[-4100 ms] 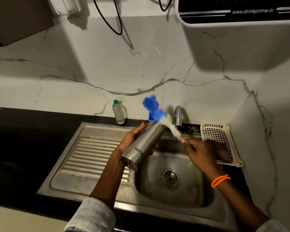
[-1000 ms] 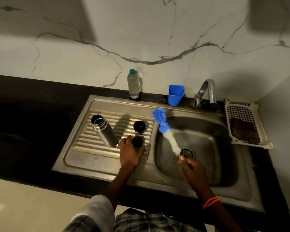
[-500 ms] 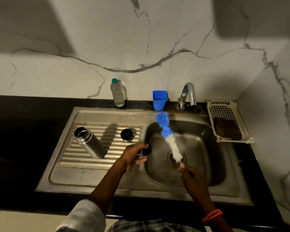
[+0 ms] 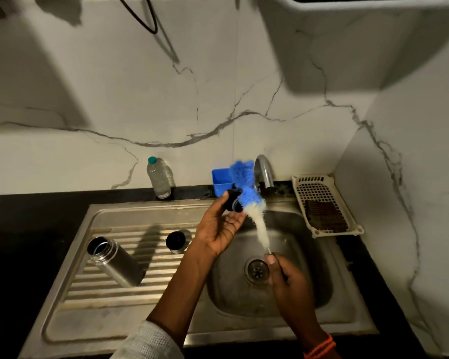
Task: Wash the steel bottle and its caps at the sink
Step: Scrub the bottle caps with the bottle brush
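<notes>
In the head view, the left hand (image 4: pixel 219 224) is raised above the sink (image 4: pixel 267 275), palm turned up and fingers loosely curled, with the thumb and fingertips pinching a small dark cap (image 4: pixel 232 200). The cap's shape is hard to make out, since the brush head covers its right side. The right hand (image 4: pixel 287 279) hangs over the sink's drain (image 4: pixel 256 270), fingers wrapped tightly around the thin handle of a bottle brush (image 4: pixel 249 200); most of the handle is hidden inside the fist. The brush rises from that hand toward the back of the sink, its white bristles just beside the left palm and its blue bristles touching the cap. An orange band (image 4: pixel 319 349) sits on the right wrist, partly cut off by the lower edge.

On the sink's ribbed drainboard (image 4: pixel 151 257), the steel bottle (image 4: pixel 114 261) stands open-mouthed and tilted in perspective, well apart from both hands. A second cap (image 4: pixel 178 240), steel with a dark top, rests on the same drainboard between the bottle and the left wrist.

Behind the sink, a clear plastic bottle (image 4: pixel 160 178) with a teal lid stands on the dark counter (image 4: pixel 24 229), and a blue cup (image 4: pixel 221 181) is partly hidden by the brush. The tap (image 4: pixel 265 172) curves up just behind the brush head. To the right of the sink lies a cream basket (image 4: pixel 324 203) holding a dark cloth whose detail is unclear.
</notes>
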